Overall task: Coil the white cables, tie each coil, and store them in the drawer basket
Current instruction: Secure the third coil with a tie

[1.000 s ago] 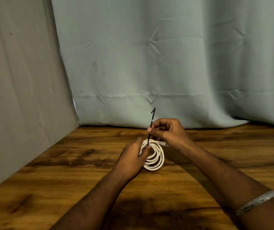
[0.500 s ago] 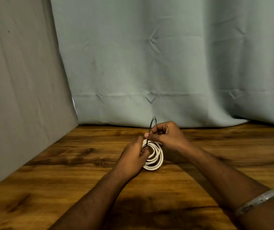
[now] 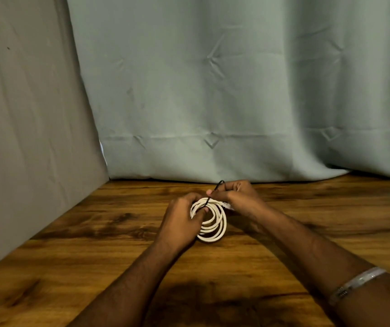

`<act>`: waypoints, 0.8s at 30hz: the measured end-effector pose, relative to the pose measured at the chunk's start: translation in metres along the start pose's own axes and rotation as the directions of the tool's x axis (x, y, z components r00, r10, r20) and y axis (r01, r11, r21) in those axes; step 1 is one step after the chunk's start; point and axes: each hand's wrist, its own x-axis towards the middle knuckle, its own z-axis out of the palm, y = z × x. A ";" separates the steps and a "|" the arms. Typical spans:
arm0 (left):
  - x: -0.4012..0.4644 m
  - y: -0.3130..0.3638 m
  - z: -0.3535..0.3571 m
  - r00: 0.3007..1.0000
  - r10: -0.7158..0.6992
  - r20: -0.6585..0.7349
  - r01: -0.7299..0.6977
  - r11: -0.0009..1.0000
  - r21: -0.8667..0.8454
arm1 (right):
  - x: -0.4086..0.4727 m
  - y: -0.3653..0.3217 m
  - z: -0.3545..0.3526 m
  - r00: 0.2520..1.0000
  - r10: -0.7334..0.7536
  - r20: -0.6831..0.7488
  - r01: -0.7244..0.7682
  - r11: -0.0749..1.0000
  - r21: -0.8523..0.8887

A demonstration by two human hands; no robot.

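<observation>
Head camera looks forward, down over table.

A wooden table with a dark-streaked brown grain carries the scene, running from the near edge of the view back to the cloth backdrops. The grey-green curtain meets its far edge, with its hem lying on the wood at the right, and a grey cloth panel borders its left side. A coil of white cable stands with its lower edge touching the tabletop near the middle.
</observation>
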 end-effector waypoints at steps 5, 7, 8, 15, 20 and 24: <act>0.001 -0.003 0.001 0.999 -0.026 0.041 0.026 1.000 0.016 | 0.001 0.003 0.003 1.000 0.011 0.005 -0.012 0.999 0.036; 0.001 -0.003 0.000 0.999 -0.031 0.040 0.030 0.999 0.025 | 0.001 0.004 0.003 1.000 0.016 0.000 -0.016 0.999 0.037; 0.001 -0.004 0.000 0.999 -0.033 0.039 0.032 0.999 0.031 | 0.001 0.004 0.004 1.000 0.012 -0.002 -0.012 0.999 0.029; 0.002 -0.001 -0.003 0.998 -0.008 0.060 0.008 1.000 0.007 | 0.003 0.002 0.003 1.000 0.007 -0.027 -0.008 1.000 -0.011; -0.001 -0.002 -0.009 0.994 0.032 0.106 -0.029 0.999 -0.035 | 0.003 -0.001 -0.002 0.994 0.099 0.050 -0.099 0.995 0.006; 0.003 -0.006 -0.006 0.998 -0.014 0.054 0.017 0.999 -0.046 | 0.001 -0.001 0.000 0.997 0.049 0.054 -0.050 0.998 0.025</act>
